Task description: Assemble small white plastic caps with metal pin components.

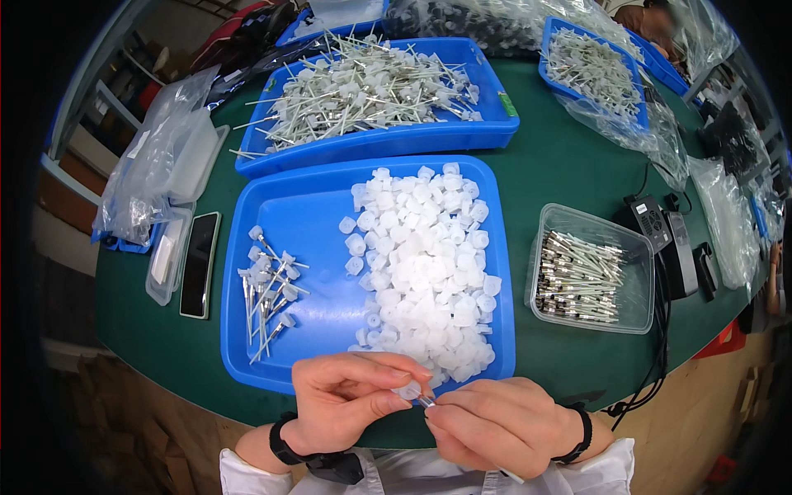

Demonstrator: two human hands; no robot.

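Observation:
Between thumb and fingertips, my left hand [340,400] pinches a small translucent white plastic cap [407,390]. My right hand [507,419] is closed around a thin pale rod [511,475] whose metal end meets the cap; how deep it sits inside, I cannot tell. Both hands are at the near rim of a shallow blue tray [289,177]. On its right side lies a heap of loose white caps [429,256]. To the left in that tray is a small pile of rods with caps on them [268,289].
Behind stands a blue bin [371,140] piled with capped rods. A clear box [590,322] of metal-tipped rods sits right, near a black device [652,223] with cables. A phone [200,264] lies left. Farther right are another filled blue tray [544,70] and a person [648,25].

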